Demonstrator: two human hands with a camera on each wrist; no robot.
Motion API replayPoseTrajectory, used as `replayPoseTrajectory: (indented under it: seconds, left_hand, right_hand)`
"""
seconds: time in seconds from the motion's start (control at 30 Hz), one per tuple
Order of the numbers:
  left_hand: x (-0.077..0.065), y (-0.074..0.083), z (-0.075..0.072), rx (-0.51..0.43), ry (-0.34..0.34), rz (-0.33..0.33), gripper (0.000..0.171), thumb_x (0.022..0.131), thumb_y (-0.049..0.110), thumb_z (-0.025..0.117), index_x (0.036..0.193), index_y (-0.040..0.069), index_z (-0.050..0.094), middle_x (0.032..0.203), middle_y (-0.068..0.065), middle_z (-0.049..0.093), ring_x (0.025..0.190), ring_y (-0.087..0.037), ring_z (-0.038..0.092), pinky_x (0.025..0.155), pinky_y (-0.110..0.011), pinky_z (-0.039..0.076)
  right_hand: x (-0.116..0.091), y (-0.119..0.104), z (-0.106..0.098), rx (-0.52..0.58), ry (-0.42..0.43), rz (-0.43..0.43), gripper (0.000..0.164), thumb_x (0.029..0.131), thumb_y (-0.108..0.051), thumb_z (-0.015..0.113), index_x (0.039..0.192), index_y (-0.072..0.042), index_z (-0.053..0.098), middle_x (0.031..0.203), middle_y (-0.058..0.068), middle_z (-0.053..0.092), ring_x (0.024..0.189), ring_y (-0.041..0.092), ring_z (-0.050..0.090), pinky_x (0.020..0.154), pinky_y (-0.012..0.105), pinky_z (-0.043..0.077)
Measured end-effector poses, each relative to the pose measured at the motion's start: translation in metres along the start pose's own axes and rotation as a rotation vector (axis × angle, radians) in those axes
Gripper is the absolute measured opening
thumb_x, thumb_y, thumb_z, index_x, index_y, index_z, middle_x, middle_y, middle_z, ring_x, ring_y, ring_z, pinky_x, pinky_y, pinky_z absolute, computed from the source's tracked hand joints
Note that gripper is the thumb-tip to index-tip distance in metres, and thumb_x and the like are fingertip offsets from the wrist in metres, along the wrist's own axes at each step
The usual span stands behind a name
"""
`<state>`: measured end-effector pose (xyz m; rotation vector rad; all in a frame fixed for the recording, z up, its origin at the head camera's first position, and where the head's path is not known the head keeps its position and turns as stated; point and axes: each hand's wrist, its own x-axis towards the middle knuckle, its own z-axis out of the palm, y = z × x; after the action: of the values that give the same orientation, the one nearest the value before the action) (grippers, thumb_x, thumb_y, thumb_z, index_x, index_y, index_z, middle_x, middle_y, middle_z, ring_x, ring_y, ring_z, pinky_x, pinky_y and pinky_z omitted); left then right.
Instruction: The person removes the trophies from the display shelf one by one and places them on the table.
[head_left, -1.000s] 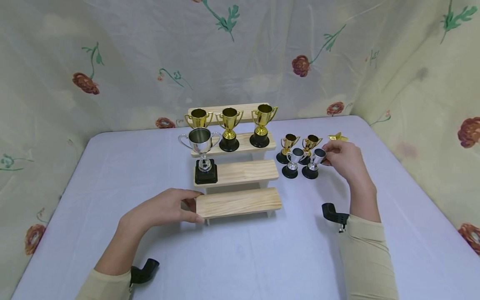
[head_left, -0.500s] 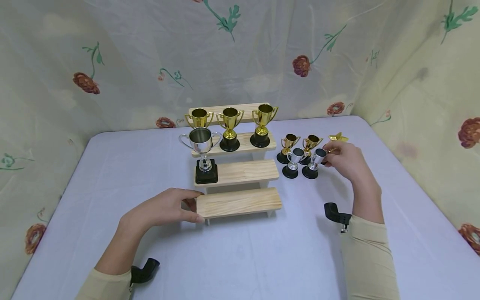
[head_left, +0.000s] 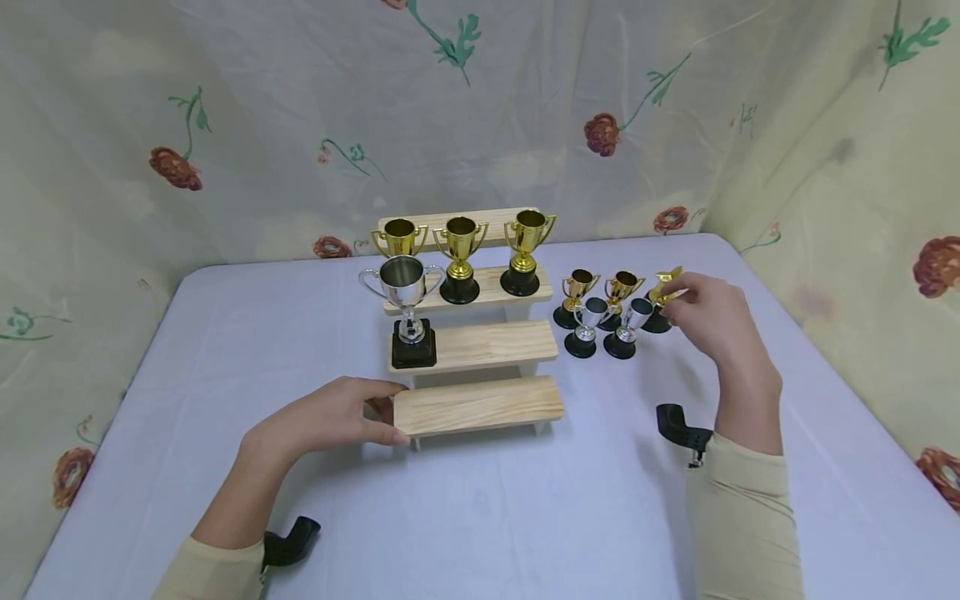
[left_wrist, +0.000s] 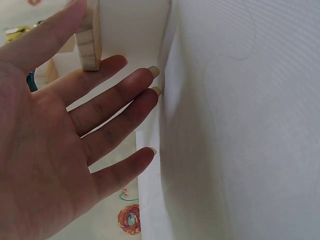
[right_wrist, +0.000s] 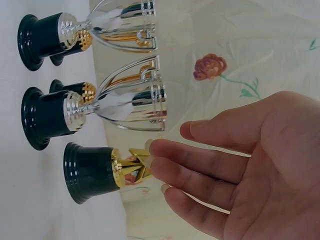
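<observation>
My left hand (head_left: 333,417) grips the left end of a tiered wooden display stand (head_left: 480,406) at its lowest shelf, thumb in front and index finger behind. In the left wrist view the other fingers (left_wrist: 117,112) spread below the board. My right hand (head_left: 712,317) is beside a small gold star trophy (head_left: 657,323) standing on its black base. The right wrist view has the fingertips overlapping the gold star, with the thumb apart from it. Two small silver cups (head_left: 592,313) and two small gold cups (head_left: 578,286) stand just left of the star trophy.
On an upper shelf stand three larger gold trophy cups (head_left: 461,240). A large silver trophy cup (head_left: 402,283) occupies the left end of the shelf below. Everything stands on a white-covered table (head_left: 480,517), with a flowered cloth (head_left: 487,108) hanging behind and beside it.
My right hand has shifted right, away from the small cups, and the star trophy's base and stem now show. The left hand and the stand have stayed still.
</observation>
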<state>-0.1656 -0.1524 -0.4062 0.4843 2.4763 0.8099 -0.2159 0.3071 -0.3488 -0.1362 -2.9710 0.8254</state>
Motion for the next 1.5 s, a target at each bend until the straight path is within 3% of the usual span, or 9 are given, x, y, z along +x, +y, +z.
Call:
replayPoseTrajectory:
  seconds: [0.2, 0.4, 0.8, 1.2, 1.33, 1.5]
  left_hand:
    - [0.001, -0.002, 0.001, -0.004, 0.001, 0.008, 0.064, 0.08, 0.048, 0.078, 0.134, 0.019, 0.061, 0.097, 0.009, 0.069, 0.095, -0.01, 0.06, 0.086, -0.037, 0.048]
    - [0.003, -0.002, 0.001, -0.002, -0.003, -0.001, 0.061, 0.079, 0.049, 0.078, 0.131, 0.021, 0.062, 0.098, 0.009, 0.069, 0.095, -0.01, 0.061, 0.087, -0.037, 0.048]
    - [0.002, -0.001, 0.001, 0.003, -0.006, 0.005, 0.06, 0.079, 0.049, 0.078, 0.129, 0.021, 0.063, 0.099, 0.009, 0.069, 0.097, -0.009, 0.062, 0.09, -0.039, 0.049]
    - [0.001, 0.0, -0.002, 0.0, -0.016, 0.022, 0.061, 0.079, 0.05, 0.078, 0.13, 0.019, 0.063, 0.1, 0.006, 0.069, 0.097, -0.01, 0.062, 0.088, -0.039, 0.049]
    - [0.0, -0.001, -0.001, -0.004, -0.014, 0.026, 0.059, 0.08, 0.049, 0.078, 0.129, 0.02, 0.063, 0.099, 0.007, 0.069, 0.097, -0.009, 0.062, 0.088, -0.037, 0.048]
    - [0.001, -0.001, 0.0, -0.006, -0.007, 0.014, 0.057, 0.08, 0.047, 0.079, 0.128, 0.021, 0.064, 0.098, 0.009, 0.069, 0.096, -0.009, 0.061, 0.088, -0.037, 0.048]
  right_hand:
    - [-0.005, -0.009, -0.004, 0.03, 0.016, -0.057, 0.03, 0.095, -0.019, 0.054, 0.119, -0.007, 0.066, 0.101, 0.018, 0.075, 0.083, 0.02, 0.067, 0.074, 0.035, 0.042]
    - [-0.006, -0.013, -0.006, 0.049, 0.003, -0.074, 0.031, 0.095, -0.019, 0.054, 0.121, -0.007, 0.065, 0.105, 0.018, 0.075, 0.083, 0.017, 0.067, 0.076, 0.035, 0.043]
    - [-0.011, -0.018, -0.009, 0.026, 0.009, -0.072, 0.034, 0.098, -0.024, 0.05, 0.124, -0.008, 0.063, 0.11, 0.019, 0.073, 0.091, 0.025, 0.067, 0.076, 0.037, 0.045]
    - [-0.022, -0.049, -0.007, 0.063, -0.01, -0.142, 0.033, 0.098, -0.029, 0.053, 0.123, -0.01, 0.065, 0.111, 0.015, 0.073, 0.1, 0.028, 0.068, 0.079, 0.039, 0.047]
    - [-0.024, -0.059, -0.002, 0.112, 0.016, -0.176, 0.029, 0.097, -0.032, 0.058, 0.119, -0.014, 0.067, 0.108, 0.012, 0.073, 0.096, 0.023, 0.067, 0.078, 0.036, 0.046]
    - [-0.026, -0.064, 0.0, 0.152, 0.05, -0.22, 0.023, 0.095, -0.031, 0.063, 0.115, -0.019, 0.069, 0.102, 0.006, 0.075, 0.083, 0.003, 0.065, 0.073, 0.026, 0.047]
